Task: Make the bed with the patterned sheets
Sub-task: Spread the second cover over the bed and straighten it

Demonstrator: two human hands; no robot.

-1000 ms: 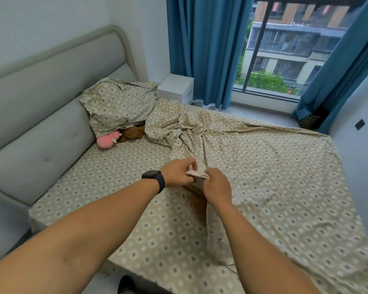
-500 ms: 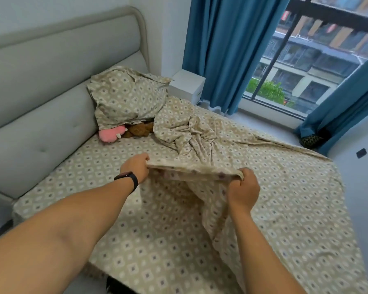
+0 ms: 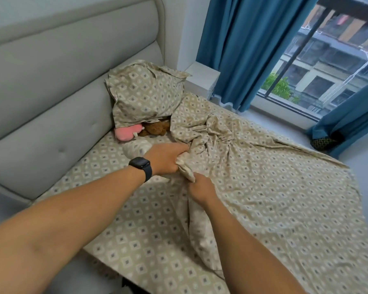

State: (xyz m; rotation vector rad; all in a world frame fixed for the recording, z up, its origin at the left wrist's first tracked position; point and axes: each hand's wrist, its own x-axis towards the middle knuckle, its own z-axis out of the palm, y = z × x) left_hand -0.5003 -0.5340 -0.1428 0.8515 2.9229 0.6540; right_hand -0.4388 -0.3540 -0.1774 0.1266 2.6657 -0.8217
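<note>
No logos or readable writing anywhere here, the smartwatch [image 3: 142, 165] on the left wrist has a blank dark face.

The bed takes up most of the view. The fitted sheet [image 3: 149, 236] is beige with a repeating diamond print, small grey and white squares inside each one, and it lies flat on the mattress. The loose top sheet [image 3: 274, 198] has the same print and covers the right side of the bed, bunched into a twisted knot of folds up near the pillow [image 3: 145, 95]. That pillow wears a matching case and leans against the padded grey headboard [image 3: 57, 107]. A pink plush toy [image 3: 126, 133] and a brown plush toy [image 3: 156, 128] peek out from under it, touching each other. Past the bed's far corner sits a white nightstand [image 3: 202, 76], with teal curtains [image 3: 249, 49] hanging beside a big window [image 3: 327, 60] that looks out on apartment blocks and a green tree.

Both arms reach forward over the mattress, bare to the elbow. The left hand [image 3: 165, 159] is closed knuckles-up around a gathered edge of the top sheet, roughly mid-bed, just below the toys. The right hand [image 3: 201, 188] sits just beside and nearer the person, fingers curled into a fist around the same ridge of fabric, which trails down from it toward the bed's near edge.
</note>
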